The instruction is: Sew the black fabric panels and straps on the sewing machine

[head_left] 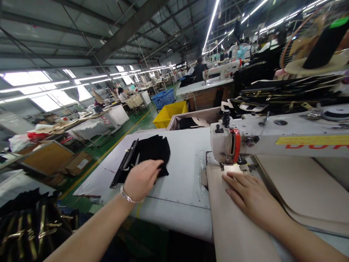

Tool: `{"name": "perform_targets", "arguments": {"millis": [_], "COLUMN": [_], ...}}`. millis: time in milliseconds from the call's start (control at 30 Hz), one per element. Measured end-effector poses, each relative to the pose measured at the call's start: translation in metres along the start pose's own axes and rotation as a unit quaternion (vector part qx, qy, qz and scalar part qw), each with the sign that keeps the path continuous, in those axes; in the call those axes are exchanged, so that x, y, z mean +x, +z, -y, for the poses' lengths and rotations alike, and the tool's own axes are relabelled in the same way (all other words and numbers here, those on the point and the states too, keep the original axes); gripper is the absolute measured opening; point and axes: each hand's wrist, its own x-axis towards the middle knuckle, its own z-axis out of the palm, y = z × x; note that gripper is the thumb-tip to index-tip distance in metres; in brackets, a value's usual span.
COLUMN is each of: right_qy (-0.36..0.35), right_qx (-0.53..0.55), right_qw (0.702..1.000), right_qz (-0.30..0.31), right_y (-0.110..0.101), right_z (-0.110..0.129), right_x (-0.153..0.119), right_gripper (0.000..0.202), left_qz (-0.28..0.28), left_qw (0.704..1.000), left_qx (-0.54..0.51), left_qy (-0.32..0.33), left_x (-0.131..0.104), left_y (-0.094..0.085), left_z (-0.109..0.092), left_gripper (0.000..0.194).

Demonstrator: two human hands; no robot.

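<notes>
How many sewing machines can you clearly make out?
2: the near sewing machine stands just beyond the right hand; the far sewing machine sits on a white-topped table farther back. More may be hidden in the blurred background.

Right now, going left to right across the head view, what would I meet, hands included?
Black pieces with gold trim → left hand → yellow bin → right hand → stacked beige panels.
</notes>
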Motion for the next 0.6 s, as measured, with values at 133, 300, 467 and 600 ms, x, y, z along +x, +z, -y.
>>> {"name": "perform_targets", "arguments": {"millis": [133,300,467,600], "right_qy": [0.01,0.018,0.017,0.016], "right_qx": [-0.01,-0.017,-0.013,-0.004], "right_qw": [1.0,1.0,1.0,1.0], "right_qz": [0.004,0.014,0.02,0.024], "right_y": [-0.003,-0.007,-0.013,-0.014], "right_z": [0.005,0.008,0.01,0.011], "right_x": [0.002,0.003,0.004,0.004], "right_gripper": [0.043,0.04,0.039,0.038], "left_qz": [0.145,0.092,0.112,0.137], "left_qw": [0.976,0.986,0.975,0.94], "left_qx": [-0.118,-0.084,-0.166,-0.314], "left_qy": [0.107,-0.108,-0.096,0.006], "left_x": [0.009,0.056,0.076,0.08], "left_y": [0.041,0.114,0.119,0.112], "left_z": [-0.057,-0.05,-0.058,-0.092], "left_gripper": [0.034,0.038,0.019,0.022]}}
